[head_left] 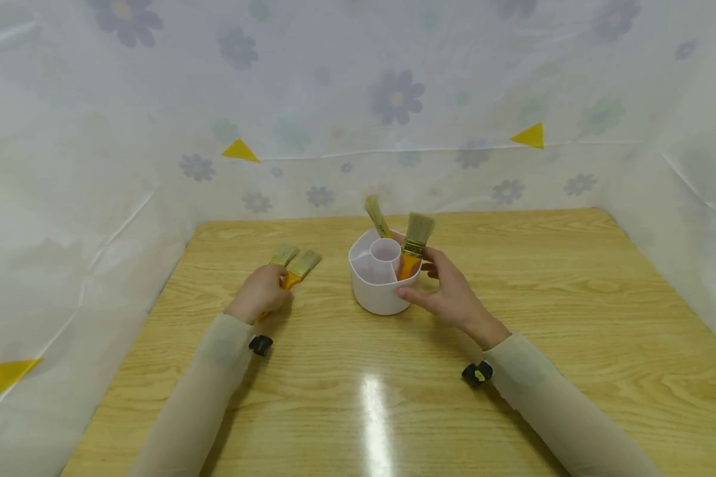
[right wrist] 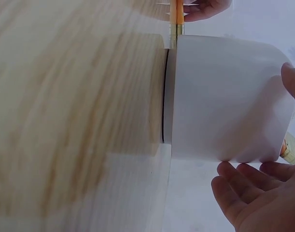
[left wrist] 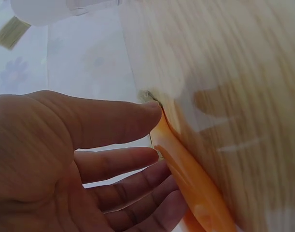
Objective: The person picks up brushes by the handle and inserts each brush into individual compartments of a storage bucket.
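Two paintbrushes lie side by side on the left part of the table: a nearer paintbrush point(head_left: 304, 264) and a farther paintbrush point(head_left: 286, 254). My left hand point(head_left: 262, 291) pinches an orange handle point(left wrist: 198, 188) between thumb and fingers; part of a second handle shows below it. A white round organizer point(head_left: 378, 299) with a central cup and divided compartments stands mid-table. In its right compartment leans a wide paintbrush point(head_left: 419, 233); a narrower paintbrush point(head_left: 377, 215) leans at the back. My right hand point(head_left: 450, 295) grips the organizer's right side, thumb in front, fingers behind.
The wood-grain table point(head_left: 346, 384) reaches to a flowered plastic curtain point(head_left: 310, 86) at the back, with more plastic sheeting at both sides. Yellow triangles point(head_left: 239, 150) mark the sheeting. A small black device point(head_left: 261, 345) is worn at each wrist.
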{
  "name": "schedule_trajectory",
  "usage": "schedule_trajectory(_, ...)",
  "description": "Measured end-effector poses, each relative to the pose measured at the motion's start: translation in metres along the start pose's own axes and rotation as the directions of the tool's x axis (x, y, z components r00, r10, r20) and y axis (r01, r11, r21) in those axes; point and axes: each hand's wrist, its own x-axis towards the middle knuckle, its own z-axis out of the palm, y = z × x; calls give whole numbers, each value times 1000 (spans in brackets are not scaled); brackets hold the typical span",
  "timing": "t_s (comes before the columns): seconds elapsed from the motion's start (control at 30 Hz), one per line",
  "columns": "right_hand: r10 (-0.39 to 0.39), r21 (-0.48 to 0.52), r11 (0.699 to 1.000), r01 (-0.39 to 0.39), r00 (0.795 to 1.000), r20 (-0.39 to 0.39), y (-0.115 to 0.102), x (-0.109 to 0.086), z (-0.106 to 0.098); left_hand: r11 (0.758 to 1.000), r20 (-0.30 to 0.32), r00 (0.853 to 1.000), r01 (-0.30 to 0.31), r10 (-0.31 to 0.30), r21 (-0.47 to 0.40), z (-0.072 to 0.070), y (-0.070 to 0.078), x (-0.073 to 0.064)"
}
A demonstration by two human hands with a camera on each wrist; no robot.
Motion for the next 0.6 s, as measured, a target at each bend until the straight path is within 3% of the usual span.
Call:
schedule_trajectory(0.4, -23, -12, 1000, 23, 1000, -10, -2, 1, 1, 1000, -15, 1000, -13, 14, 21, 2, 2, 5)
schedule_trajectory(0.6, -27, -15, 1000, 27, 1000, -14, 0, 1, 1, 997, -27, 999, -26, 28, 71, 2, 2, 10)
